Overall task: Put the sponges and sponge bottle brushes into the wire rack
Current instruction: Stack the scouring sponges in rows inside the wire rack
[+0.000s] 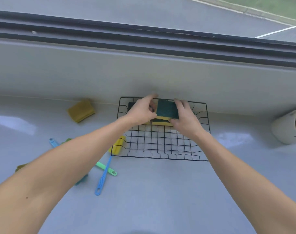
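Note:
A black wire rack [160, 149] stands on the pale counter against the back wall. Over its far half my left hand [140, 112] and my right hand [186, 120] together hold a yellow sponge with a green scouring top [166, 108]. More sponge lies under it in the rack, partly hidden. A yellow sponge [81, 110] lies to the left of the rack. A bottle brush with a blue handle [103, 178] and a yellow sponge head [117, 145] leans at the rack's left edge. A green-handled brush [106, 168] crosses it. My left forearm hides other sponges.
A white mug [285, 129] lies on its side at the right edge of the counter. A light blue handle [53, 143] pokes out beside my left forearm. Behind the counter runs a window sill with a dark window frame [144, 41].

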